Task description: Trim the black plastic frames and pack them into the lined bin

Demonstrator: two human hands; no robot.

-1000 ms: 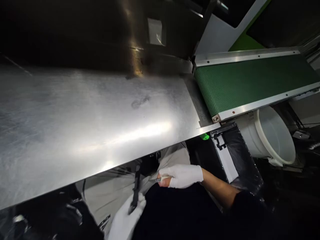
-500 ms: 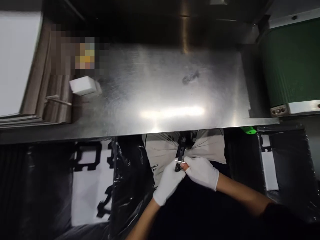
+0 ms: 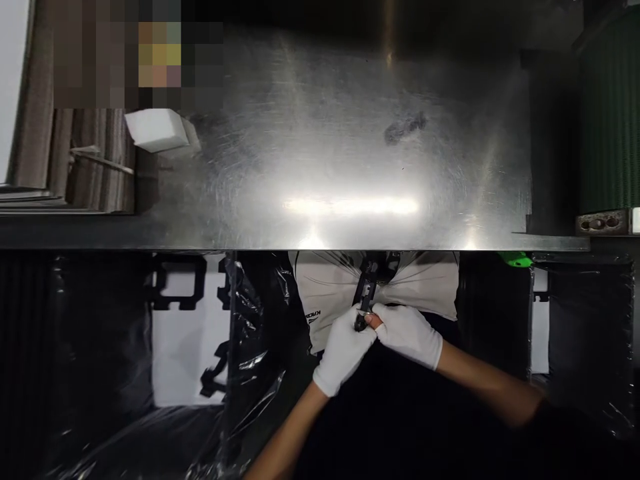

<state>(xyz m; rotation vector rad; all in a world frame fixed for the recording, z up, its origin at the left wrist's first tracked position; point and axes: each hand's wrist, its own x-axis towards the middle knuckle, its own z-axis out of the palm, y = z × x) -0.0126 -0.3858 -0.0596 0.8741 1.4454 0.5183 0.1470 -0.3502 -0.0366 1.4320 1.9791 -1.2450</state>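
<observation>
Both my hands wear white gloves and meet just below the front edge of a shiny metal table (image 3: 350, 153). My left hand (image 3: 344, 348) is closed on the lower end of a long black plastic part (image 3: 368, 287) that points up toward the table edge. My right hand (image 3: 407, 333) is closed too, pinching a small thin tool against the same part; a bare fingertip shows through the glove. What the tool is I cannot make out. Behind the part lies a grey bag (image 3: 330, 290).
A white block (image 3: 156, 130) lies at the table's left, beside stacked brown sheets (image 3: 95, 160). A green conveyor belt (image 3: 610, 113) runs at the right. Black plastic-lined bins (image 3: 580, 320) stand below the table on both sides, the left one (image 3: 185, 333) holding black frame-shaped parts on white.
The view has swung left and level from the conveyor to the table. My hands came together on the black part a second ago and have stayed joined, with the part now raised slightly.
</observation>
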